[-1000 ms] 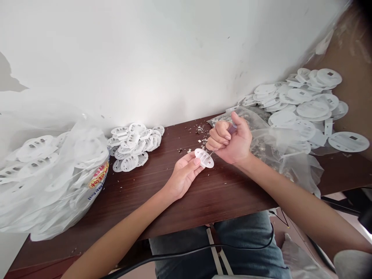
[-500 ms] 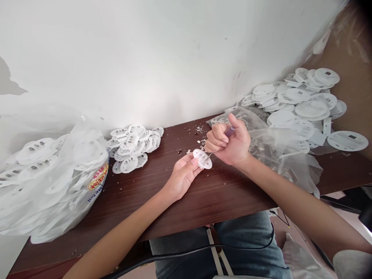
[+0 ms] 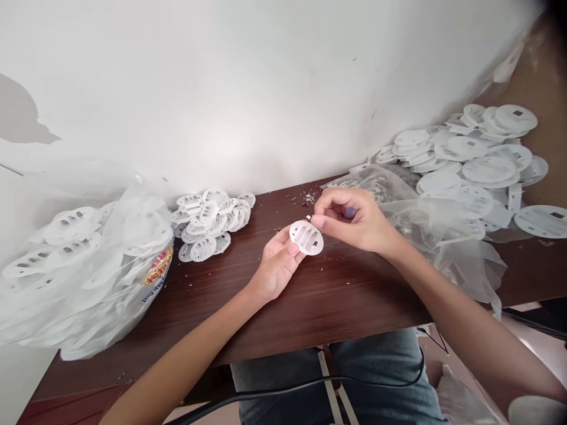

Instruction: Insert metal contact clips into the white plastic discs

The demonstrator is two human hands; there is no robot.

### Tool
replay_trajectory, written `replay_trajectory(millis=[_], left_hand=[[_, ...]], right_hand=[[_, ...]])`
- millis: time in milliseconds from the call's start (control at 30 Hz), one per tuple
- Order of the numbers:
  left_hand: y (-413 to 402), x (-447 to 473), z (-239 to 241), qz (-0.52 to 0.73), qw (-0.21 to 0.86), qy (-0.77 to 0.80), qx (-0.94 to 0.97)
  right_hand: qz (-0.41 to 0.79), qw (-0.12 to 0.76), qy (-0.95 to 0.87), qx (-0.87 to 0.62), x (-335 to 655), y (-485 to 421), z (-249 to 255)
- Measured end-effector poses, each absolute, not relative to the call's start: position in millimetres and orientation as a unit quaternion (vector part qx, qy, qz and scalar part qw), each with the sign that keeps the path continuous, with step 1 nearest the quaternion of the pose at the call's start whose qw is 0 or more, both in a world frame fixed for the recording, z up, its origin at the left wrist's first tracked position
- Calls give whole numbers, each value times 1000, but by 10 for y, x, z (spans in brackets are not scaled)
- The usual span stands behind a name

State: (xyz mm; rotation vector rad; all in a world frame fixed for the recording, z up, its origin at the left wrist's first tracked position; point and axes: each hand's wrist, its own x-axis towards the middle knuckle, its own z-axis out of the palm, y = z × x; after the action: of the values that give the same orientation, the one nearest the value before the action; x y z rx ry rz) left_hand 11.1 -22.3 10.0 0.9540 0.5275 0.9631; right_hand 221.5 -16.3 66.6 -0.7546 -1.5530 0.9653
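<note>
The left hand [image 3: 277, 268] is pinching a white slotted disc [image 3: 306, 237] by its lower edge, tilting its face up over the table [image 3: 310, 301]. The right hand [image 3: 349, 221] is touching the disc's upper right rim with its fingertips, a purple-handled tool [image 3: 349, 212] tucked in the palm. Left of the grip a disc pile [image 3: 210, 221] is lying; further left, a bag [image 3: 84, 265]; right, bigger discs [image 3: 478, 165]

The only print stands on the plastic bag [image 3: 88, 277] at the left end of the table [image 3: 310, 307]: a yellow label [image 3: 158, 267] with red characters, tilted and too small to read, and blue lettering below it, also illegible.
</note>
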Motion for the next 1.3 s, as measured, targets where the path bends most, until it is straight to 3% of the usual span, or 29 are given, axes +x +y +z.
replay_trajectory(millis=[267, 667, 1100, 1300], left_hand=[[-148, 70, 116, 455, 727, 238, 457], [-165, 79, 86, 442, 745, 239, 438], [7, -29, 156, 504, 695, 261, 442], [-7, 0, 151, 505, 689, 265, 447]], right_hand=[[311, 389, -803, -326, 2204, -74, 582], [294, 391, -823, -288, 2184, -30, 533], [420, 449, -705, -353, 2312, -31, 598], [444, 625, -557, -318, 2148, -62, 490]])
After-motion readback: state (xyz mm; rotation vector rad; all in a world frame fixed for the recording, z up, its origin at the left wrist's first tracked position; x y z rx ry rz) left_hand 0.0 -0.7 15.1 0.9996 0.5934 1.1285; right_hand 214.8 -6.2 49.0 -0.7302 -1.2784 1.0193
